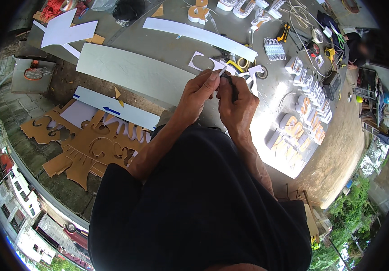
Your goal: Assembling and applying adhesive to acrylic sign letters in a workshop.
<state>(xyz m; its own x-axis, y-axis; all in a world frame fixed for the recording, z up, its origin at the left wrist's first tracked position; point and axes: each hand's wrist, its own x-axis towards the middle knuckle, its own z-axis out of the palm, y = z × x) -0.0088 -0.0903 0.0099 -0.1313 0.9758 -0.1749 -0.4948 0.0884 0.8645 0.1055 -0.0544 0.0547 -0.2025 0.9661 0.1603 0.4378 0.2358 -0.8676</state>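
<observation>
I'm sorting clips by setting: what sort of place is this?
Probably an outdoor sign-making workspace: raised letters crowd the right of a grey worktable, brown boards with shapes cut out lie to its left, and trees show at the lower right.

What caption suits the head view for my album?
Left hand and right hand meet around a slim object at a grey table bearing block letters.

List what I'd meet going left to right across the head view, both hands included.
White angular sheet, blue arrow, left hand, right hand, bundle of white strips, yellow tape measure.
</observation>
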